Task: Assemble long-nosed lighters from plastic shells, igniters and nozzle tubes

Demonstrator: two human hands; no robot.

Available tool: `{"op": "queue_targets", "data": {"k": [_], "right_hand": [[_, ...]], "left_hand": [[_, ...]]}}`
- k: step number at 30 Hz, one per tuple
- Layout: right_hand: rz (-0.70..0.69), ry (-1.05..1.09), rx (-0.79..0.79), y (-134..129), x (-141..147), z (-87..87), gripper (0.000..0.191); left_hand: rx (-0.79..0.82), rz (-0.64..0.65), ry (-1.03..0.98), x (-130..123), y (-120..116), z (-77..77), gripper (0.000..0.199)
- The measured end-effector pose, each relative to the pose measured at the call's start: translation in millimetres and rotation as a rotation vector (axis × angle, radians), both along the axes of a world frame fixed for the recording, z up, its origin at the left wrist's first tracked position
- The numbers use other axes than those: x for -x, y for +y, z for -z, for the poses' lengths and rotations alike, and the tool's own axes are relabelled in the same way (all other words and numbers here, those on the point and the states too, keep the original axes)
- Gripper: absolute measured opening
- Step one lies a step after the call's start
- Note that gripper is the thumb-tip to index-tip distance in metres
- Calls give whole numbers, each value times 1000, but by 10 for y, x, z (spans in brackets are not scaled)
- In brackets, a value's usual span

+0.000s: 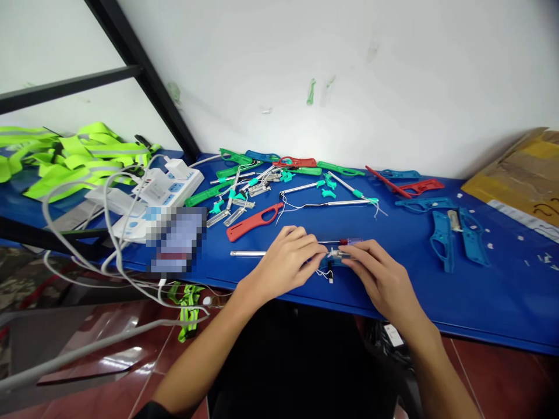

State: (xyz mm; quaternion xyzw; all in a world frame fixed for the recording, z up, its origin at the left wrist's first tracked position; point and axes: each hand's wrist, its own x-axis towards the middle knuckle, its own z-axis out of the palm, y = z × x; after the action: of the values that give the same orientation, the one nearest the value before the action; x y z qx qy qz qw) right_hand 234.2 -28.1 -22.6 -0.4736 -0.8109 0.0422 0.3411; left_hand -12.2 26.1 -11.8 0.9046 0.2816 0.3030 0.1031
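Observation:
Near the table's front edge, my left hand (288,259) is closed, thumb and fingertips pinched at a thin white wire (328,252). Facing it, my right hand (382,279) grips a small clear lighter tank (338,254) with a metal valve end pointing left. The two hands almost meet. A silver lighter tube (247,254) sticks out to the left from under my left hand. Below the fingertips lie white wires with a small black piece (331,276). A screwdriver (349,241) with a red and purple handle lies just behind the fingers.
Red, green and blue lighter shells, metal tubes, clear tanks and teal triggers lie scattered behind, including a red shell (236,230). Blue shells (442,241) lie right, before a cardboard box (519,174). A power strip (187,186), cables, a pixelated phone (179,238) and yellow-green straps (87,154) occupy the left.

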Motion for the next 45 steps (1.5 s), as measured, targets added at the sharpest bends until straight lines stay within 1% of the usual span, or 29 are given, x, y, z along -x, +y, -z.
{"op": "queue_targets", "data": {"k": [9,16,21,25,28,32,35,37,40,43,45], "right_hand": [[-54,48,-32,4,3,-31,24],[-93,31,-57,8,-15,-4,28],[-109,13,-43,11,-17,24,30],[-43,-37,-64,5,0,28,26],[24,-66,-109,10,2,19,25],[60,-66,-76,36,-6,23,26],[77,-109,-6,55,0,40,28],[83,-143,18,60,9,49,30],[98,-173,2,58,15,54,33],[117,-192,-30,54,14,51,34],[105,-188,-56,54,14,46,31]], "left_hand": [[13,19,-22,-17,0,-5,19],[22,37,-31,-4,0,-13,16],[24,37,-10,1,1,-4,17],[-14,0,-13,-23,10,28,17],[-23,-54,-41,-31,0,11,18],[-63,-132,-121,86,-63,-78,20],[-7,-127,-80,268,-126,-123,16],[49,-142,-21,385,-157,-113,18],[106,-172,31,493,-181,-50,27],[123,-171,60,514,-198,1,34],[117,-170,67,494,-207,-7,33]]}}
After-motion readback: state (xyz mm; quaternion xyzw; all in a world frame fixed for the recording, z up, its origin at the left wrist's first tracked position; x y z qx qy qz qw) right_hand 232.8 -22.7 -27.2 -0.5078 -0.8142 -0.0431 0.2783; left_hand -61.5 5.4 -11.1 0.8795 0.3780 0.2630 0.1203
